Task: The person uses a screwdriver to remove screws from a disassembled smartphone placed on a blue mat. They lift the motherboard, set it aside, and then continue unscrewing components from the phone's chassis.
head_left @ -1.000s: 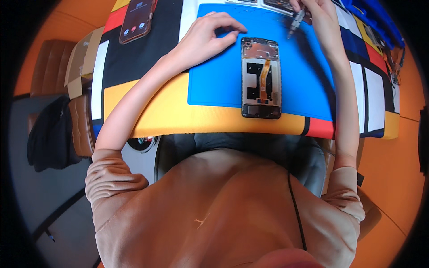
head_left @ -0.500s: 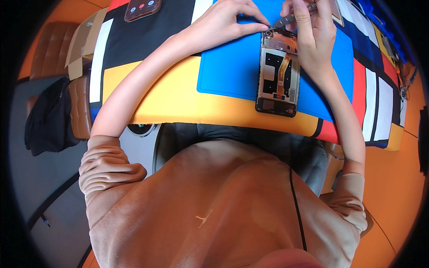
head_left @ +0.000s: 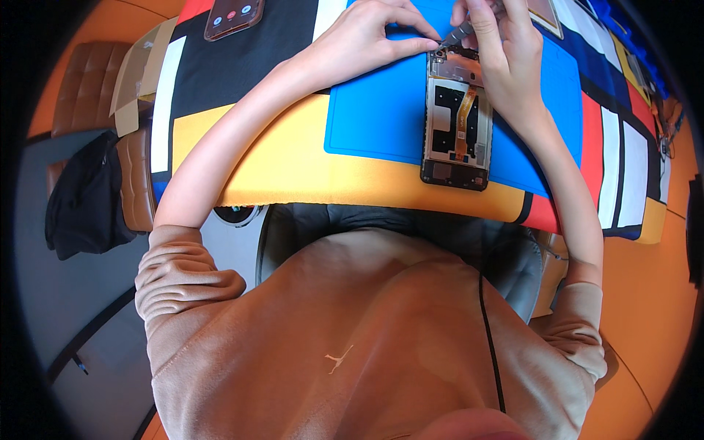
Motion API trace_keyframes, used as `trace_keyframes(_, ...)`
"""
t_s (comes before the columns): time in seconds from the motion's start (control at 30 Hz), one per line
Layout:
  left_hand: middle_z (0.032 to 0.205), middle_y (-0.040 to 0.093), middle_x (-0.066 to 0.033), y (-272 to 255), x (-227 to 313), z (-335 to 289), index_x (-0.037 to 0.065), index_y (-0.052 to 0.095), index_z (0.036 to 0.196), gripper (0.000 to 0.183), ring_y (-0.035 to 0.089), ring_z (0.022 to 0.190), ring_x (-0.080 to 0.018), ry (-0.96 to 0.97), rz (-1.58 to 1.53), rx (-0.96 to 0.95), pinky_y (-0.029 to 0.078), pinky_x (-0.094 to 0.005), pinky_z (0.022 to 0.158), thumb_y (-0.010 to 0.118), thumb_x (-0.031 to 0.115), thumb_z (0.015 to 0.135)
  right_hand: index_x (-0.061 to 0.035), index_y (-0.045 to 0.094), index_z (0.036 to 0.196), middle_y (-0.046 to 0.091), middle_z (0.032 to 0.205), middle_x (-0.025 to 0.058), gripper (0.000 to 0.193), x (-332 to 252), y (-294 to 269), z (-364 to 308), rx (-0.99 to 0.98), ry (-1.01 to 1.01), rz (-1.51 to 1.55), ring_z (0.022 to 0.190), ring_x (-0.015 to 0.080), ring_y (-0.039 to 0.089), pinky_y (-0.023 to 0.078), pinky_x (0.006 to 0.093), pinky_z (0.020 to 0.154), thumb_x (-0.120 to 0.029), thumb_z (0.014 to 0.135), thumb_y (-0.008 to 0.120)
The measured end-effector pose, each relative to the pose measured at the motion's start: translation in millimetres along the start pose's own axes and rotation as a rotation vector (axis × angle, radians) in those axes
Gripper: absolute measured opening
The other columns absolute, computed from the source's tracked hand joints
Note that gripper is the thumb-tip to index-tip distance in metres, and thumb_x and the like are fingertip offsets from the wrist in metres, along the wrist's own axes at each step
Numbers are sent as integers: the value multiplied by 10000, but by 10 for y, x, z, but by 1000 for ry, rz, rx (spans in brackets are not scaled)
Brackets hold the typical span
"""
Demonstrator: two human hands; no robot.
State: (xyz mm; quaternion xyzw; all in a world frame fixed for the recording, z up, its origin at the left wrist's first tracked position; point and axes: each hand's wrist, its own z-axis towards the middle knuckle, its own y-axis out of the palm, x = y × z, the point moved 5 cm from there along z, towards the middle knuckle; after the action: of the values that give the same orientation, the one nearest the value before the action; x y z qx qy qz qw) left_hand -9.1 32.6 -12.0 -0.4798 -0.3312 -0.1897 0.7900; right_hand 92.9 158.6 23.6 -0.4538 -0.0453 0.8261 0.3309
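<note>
A smartphone [head_left: 442,139] with its back off lies on a blue mat [head_left: 378,110], its lower end reaching over the yellow cloth. An orange ribbon cable and dark inner plates show inside it. My right hand [head_left: 510,70] grips a grey screwdriver [head_left: 457,34], slanted with its tip at the phone's upper left corner. At that same corner, the thumb and forefinger of my left hand [head_left: 359,38] come together on the phone's edge. The finger ends partly hide the corner, so any screw there cannot be made out.
Another phone [head_left: 233,16] with a lit screen lies at the far left on the patterned tablecloth [head_left: 242,128]. A flat framed panel [head_left: 545,16] rests beyond my right hand. Left of the table stand brown chairs [head_left: 88,81], a cardboard box [head_left: 139,73] and a black cloth [head_left: 86,194].
My right hand has shifted slightly left and tilted with the screwdriver, whose tip stays at the phone's corner. My left hand keeps its place. The whole view has moved a little.
</note>
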Motion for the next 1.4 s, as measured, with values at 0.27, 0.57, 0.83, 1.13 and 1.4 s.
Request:
trace_keyframes(0.27, 1029, 734, -143, 9, -20, 3, 36, 763, 1065, 230, 692, 1030, -265, -22, -38, -14, 524, -354, 956, 756, 221, 928, -12, 539, 1039, 615, 902, 98, 99, -149, -49, 68, -117, -186, -111, 801, 159, 620, 485, 288, 709, 22, 947, 528)
trace_keyframes(0.57, 1017, 738, -147, 9, -18, 2, 40, 760, 1066, 216, 699, 1000, -258, -29, -44, -13, 526, -352, 939, 753, 207, 930, -42, 451, 926, 603, 1011, 136, 137, -96, -34, 84, -179, -328, -156, 867, 214, 556, 467, 324, 816, 21, 875, 562)
trace_keyframes(0.83, 1024, 740, -145, 14, -22, 12, 39, 763, 1065, 213, 698, 1006, -251, -28, -60, -20, 524, -353, 940, 749, 205, 932, -49, 442, 963, 589, 1035, 133, 190, -74, -72, 137, -243, -328, -115, 899, 220, 550, 461, 329, 837, -8, 866, 601)
trace_keyframes(1.13, 1015, 735, -137, -1, -2, 4, 20, 761, 1056, 212, 694, 1015, -248, -2, -26, -5, 519, -348, 952, 750, 188, 928, -48, 460, 1014, 590, 1042, 127, 207, -64, -55, 93, -165, -275, -144, 930, 210, 567, 469, 319, 825, 2, 888, 617)
trace_keyframes(1.4, 1020, 727, -137, 12, -49, -8, 1, 753, 1043, 213, 687, 1030, -259, -47, -8, -28, 515, -346, 965, 739, 184, 936, -50, 462, 1042, 590, 1054, 139, 217, -26, -82, 105, -246, -255, -144, 949, 220, 571, 468, 329, 838, -3, 899, 618)
